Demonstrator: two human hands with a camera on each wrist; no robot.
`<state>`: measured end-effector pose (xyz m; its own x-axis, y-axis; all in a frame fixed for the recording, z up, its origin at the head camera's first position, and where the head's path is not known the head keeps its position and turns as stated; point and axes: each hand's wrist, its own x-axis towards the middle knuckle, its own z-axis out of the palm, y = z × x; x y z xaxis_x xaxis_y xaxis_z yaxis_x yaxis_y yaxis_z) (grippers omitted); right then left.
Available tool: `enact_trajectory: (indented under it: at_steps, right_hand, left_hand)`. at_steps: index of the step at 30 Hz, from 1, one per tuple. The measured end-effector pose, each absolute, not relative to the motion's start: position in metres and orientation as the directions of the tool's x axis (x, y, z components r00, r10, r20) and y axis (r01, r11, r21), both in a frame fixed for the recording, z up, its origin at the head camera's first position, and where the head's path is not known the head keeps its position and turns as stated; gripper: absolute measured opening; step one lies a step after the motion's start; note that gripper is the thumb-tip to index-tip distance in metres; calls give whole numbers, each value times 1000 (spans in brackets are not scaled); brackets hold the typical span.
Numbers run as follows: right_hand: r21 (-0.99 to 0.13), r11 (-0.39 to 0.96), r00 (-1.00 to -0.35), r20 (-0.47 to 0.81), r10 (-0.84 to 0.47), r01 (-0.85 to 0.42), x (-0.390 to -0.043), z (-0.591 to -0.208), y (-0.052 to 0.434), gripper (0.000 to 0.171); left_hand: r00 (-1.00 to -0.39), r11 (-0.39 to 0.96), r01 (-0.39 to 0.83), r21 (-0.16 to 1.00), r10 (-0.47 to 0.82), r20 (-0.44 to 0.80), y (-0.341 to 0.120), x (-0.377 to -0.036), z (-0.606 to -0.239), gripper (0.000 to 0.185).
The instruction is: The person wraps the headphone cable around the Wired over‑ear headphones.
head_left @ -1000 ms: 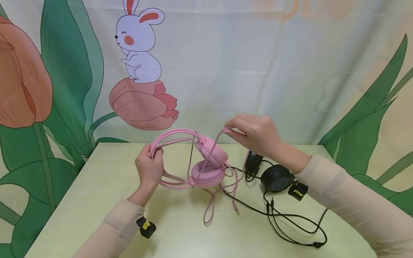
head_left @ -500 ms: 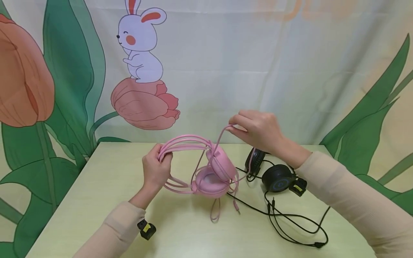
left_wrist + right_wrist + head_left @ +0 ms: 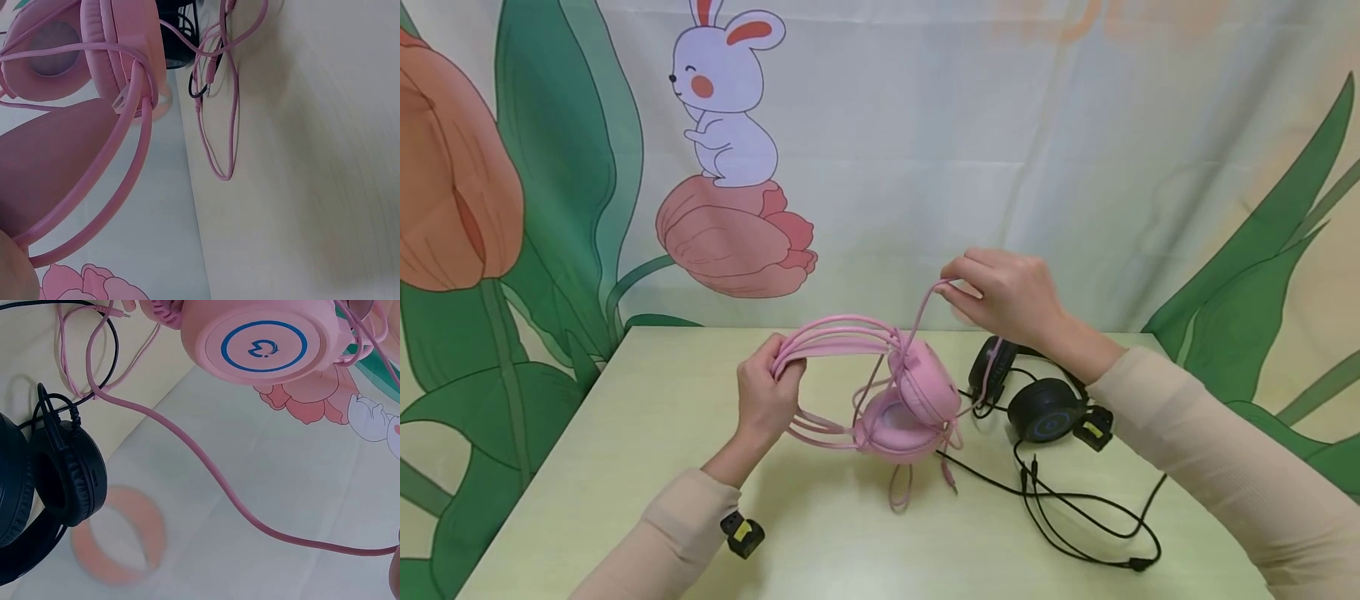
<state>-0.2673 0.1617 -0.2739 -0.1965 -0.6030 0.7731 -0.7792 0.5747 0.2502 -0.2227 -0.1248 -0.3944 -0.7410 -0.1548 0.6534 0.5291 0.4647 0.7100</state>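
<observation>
My left hand [image 3: 767, 390] grips the headband of a pair of pink headphones [image 3: 925, 385] and holds them above the table. The ear cups point to the right; one shows a blue ring logo in the right wrist view. Between thumb and fingers, my right hand [image 3: 1003, 296] pinches the pink cable [image 3: 206, 459], raised up and right of the ear cups. Part of that cable wraps round the headband and ear cups. A loop of it hangs below, beside a pink plug [image 3: 949, 477]. Only the edge of each hand shows in its own wrist view.
Black headphones [image 3: 1043, 410] lie on the table [image 3: 625, 475] under my right forearm. Their black cable [image 3: 1075, 498] loops toward the front right, with two plugs near the cups. A printed cloth [image 3: 880, 167] with a rabbit and tulips hangs behind the table.
The pink headphones and my left hand have shifted right, with the ear cups turning slightly. My right hand has risen a little to the right, drawing the pinched cable upward.
</observation>
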Motion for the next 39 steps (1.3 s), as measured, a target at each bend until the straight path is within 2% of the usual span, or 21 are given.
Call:
enact_trajectory:
  at_steps: [6,10,19,27,33,39]
  right_hand:
    - [256,583,-198,774,-602,-771,-270,-277,160,6]
    - [225,592,-240,761,-602,-774,-273,-279,161,6]
    - [115,595,-336,733,-591,-796,-278,-283,170,8]
    - [97,597,-365,710,-602,-796,-283,-289,171,11]
    - [66,606,-408,681,-608,-793,-286,-289,168,13]
    - [63,605,-437,633,-639,-794,-290,-289,166,12]
  left_hand:
    - [-765,401,546,736,-119,633,-119,-211,-383,13]
    - [-781,320,566,760,-88,618,-116,-199,-369,13]
    - [-814,200,544,815,-111,570,-123,-204,-375,15]
    - [-798,200,574,794,-83,597,-130,-220,-399,16]
    - [-812,86,575,813,-56,580,-129,-220,-399,15]
    - [-824,27,566,824,22,566,-128,-218,-396,14]
